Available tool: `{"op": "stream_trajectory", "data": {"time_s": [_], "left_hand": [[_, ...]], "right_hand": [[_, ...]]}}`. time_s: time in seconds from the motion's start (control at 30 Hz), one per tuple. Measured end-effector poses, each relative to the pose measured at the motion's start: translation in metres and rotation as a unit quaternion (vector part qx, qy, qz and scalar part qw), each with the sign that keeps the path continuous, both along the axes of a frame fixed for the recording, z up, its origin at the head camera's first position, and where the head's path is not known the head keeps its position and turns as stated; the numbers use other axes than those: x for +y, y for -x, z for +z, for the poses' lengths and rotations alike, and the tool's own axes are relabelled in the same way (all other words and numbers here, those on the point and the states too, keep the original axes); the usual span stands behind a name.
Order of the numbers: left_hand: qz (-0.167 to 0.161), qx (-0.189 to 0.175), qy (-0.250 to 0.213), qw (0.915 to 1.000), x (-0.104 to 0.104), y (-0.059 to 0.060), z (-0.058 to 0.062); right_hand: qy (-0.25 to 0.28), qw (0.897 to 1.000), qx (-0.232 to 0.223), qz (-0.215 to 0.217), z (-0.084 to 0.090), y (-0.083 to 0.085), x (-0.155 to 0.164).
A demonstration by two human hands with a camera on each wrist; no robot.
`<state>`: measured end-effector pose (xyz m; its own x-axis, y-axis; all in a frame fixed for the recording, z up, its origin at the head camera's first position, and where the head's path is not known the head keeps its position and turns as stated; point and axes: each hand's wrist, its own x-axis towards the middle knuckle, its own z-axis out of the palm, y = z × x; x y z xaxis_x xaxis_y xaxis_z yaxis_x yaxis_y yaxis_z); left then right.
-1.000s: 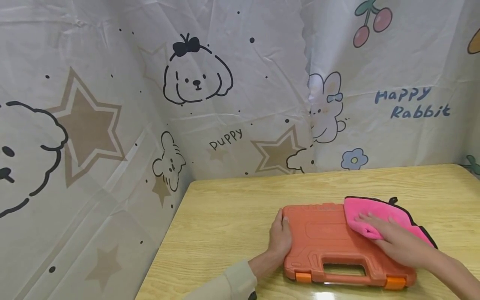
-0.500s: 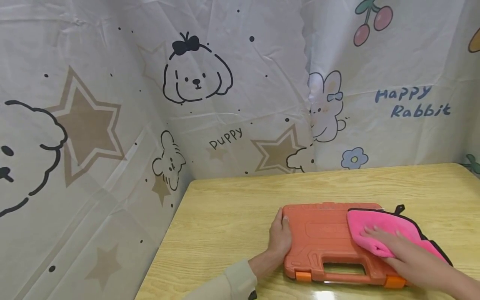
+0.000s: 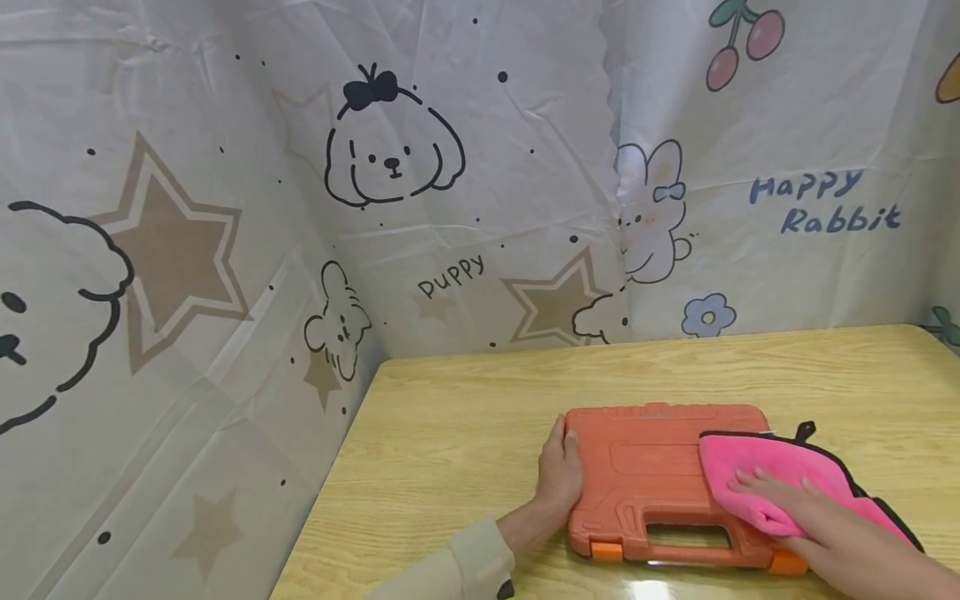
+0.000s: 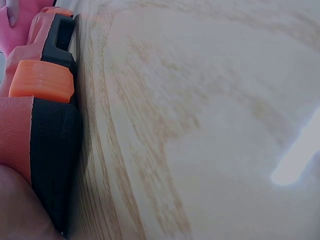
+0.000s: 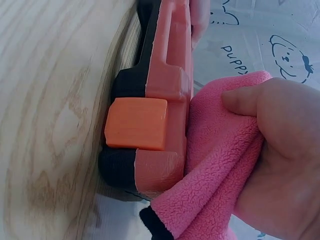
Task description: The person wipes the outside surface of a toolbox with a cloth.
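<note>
A closed red plastic carrying case (image 3: 637,467) lies flat on the table, its handle and orange latches (image 3: 607,552) towards me. Its left edge is held by my left hand (image 3: 560,475), the thumb near the top face. A pink cloth with black edging (image 3: 787,458) covers the right part of the lid and hangs past the right side. My right hand (image 3: 832,525) presses on this cloth with its fingers laid out straight. In the right wrist view the thumb rests on the folded cloth (image 5: 220,135) beside an orange latch (image 5: 137,124). The case's base is black.
The wood-grain table (image 3: 435,442) extends to the left and behind the case. A printed curtain (image 3: 480,167) with puppies, stars and a rabbit stands around its back and left sides. A light reflection shines near the front.
My right hand has slid the pink cloth to the right and towards me across the lid, uncovering the case's back right corner. My left hand and the case have stayed in place.
</note>
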<state>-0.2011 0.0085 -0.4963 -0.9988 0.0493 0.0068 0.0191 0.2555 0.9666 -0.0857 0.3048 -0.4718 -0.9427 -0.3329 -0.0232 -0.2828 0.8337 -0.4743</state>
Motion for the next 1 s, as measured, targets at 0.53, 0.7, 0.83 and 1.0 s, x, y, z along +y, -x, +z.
{"op": "stream_trajectory", "data": {"time_s": [0.53,0.7,0.83,1.0], "left_hand": [[0.007,0.005,0.005,0.9999,-0.002,0.001,-0.001],[0.006,0.001,0.007,1.0000,-0.002,0.002,-0.003],[0.005,-0.001,0.011,0.9999,-0.001,0.002,-0.004],[0.005,0.004,0.014,0.9999,-0.002,0.002,-0.004]], "right_hand": [[0.074,0.994,-0.063,0.053,0.014,-0.003,0.017],[0.183,0.973,-0.134,-0.037,0.033,-0.003,0.016],[0.195,0.964,-0.141,-0.116,0.045,-0.004,0.000],[0.296,0.946,-0.112,-0.072,0.053,-0.009,-0.038]]}}
